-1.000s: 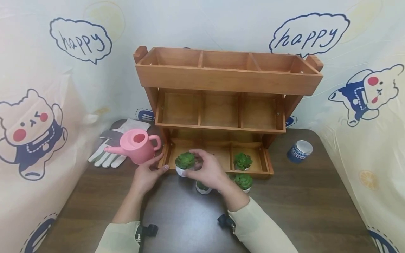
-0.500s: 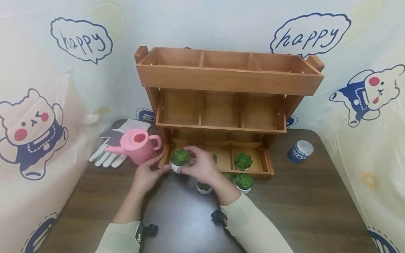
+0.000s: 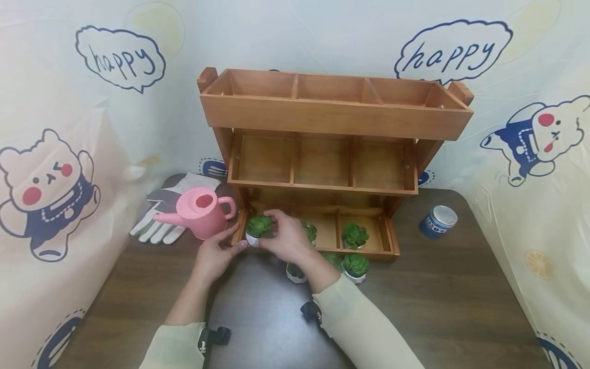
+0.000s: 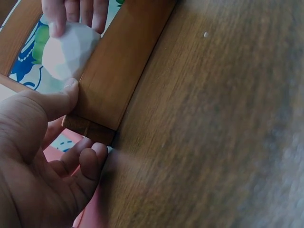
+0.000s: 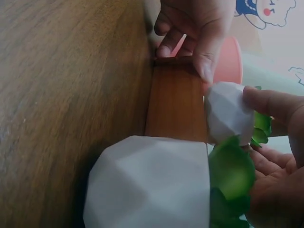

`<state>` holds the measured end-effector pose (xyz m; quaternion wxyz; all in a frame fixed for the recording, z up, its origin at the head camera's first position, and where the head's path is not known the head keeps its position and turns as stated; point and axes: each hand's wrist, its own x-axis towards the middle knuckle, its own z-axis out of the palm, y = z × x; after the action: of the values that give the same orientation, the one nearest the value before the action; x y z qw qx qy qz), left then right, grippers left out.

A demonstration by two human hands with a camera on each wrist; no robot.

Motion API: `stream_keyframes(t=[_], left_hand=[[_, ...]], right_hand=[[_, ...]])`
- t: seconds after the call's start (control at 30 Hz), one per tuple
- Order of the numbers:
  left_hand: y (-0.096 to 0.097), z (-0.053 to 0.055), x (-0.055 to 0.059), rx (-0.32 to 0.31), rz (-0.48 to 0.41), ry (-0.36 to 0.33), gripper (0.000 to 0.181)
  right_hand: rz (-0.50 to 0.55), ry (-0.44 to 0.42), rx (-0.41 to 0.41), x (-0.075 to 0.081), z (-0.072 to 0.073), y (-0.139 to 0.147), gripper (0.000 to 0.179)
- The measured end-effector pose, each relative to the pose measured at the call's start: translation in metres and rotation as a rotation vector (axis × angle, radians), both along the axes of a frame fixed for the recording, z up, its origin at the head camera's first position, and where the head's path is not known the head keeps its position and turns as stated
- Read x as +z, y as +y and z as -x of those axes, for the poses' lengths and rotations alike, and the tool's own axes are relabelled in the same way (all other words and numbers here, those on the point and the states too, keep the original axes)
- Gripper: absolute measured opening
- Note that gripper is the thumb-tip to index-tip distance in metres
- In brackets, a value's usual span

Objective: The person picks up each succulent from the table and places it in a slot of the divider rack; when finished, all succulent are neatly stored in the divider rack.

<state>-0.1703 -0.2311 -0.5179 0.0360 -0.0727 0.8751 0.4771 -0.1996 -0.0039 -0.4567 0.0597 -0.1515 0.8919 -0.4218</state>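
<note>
My right hand [image 3: 290, 238] pinches a small potted succulent [image 3: 259, 226] by its white faceted pot [image 5: 230, 111]. The pot is at the left compartment of the lowest tier of a wooden plant stand [image 3: 332, 117], close behind the front board [image 4: 121, 71]. Whether its base touches the floor of the compartment is hidden. My left hand [image 3: 214, 259] grips that tier's left front corner, thumb on the board's top edge and fingers curled at its end. Another succulent [image 3: 355, 236] sits in the right compartment, and one [image 3: 310, 231] shows in the middle compartment, partly behind my right hand.
Several potted succulents [image 3: 355, 266] stand on the brown table [image 3: 438, 307] before the stand. A pink watering can [image 3: 203, 212] and white-grey gloves [image 3: 159, 225] lie close on the left. A blue tin [image 3: 438, 222] stands at the right. A printed curtain [image 3: 295, 36] hangs behind.
My right hand has carried the succulent leftward and slightly back, over the left compartment. The succulent in the middle compartment has come into view. My left hand stays on the corner.
</note>
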Motion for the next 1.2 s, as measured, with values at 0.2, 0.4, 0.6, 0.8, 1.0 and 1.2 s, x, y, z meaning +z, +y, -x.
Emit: stream_keyframes(t=[0.2, 0.4, 0.6, 0.8, 1.0, 1.2], left_hand=[[0.0, 0.0, -0.001, -0.003, 0.011, 0.006, 0.07], [0.0, 0.001, -0.001, -0.007, 0.004, 0.014, 0.069], [-0.002, 0.002, -0.002, -0.011, -0.01, 0.011, 0.069], [-0.002, 0.003, -0.002, -0.006, -0.01, 0.006, 0.071], [-0.002, 0.002, -0.002, 0.002, -0.006, 0.0, 0.07], [-0.002, 0.002, -0.003, -0.005, -0.008, 0.017, 0.068]], right_hand=[[-0.01, 0.004, -0.022, -0.002, 0.004, -0.007, 0.07], [-0.061, -0.001, -0.018, 0.0, 0.009, -0.015, 0.072], [-0.093, -0.011, -0.02, -0.004, 0.014, -0.02, 0.071], [-0.121, -0.011, -0.01, -0.009, 0.018, -0.024, 0.07], [-0.146, -0.051, 0.024, -0.014, 0.024, -0.024, 0.07], [-0.134, -0.111, 0.052, -0.018, 0.026, -0.021, 0.07]])
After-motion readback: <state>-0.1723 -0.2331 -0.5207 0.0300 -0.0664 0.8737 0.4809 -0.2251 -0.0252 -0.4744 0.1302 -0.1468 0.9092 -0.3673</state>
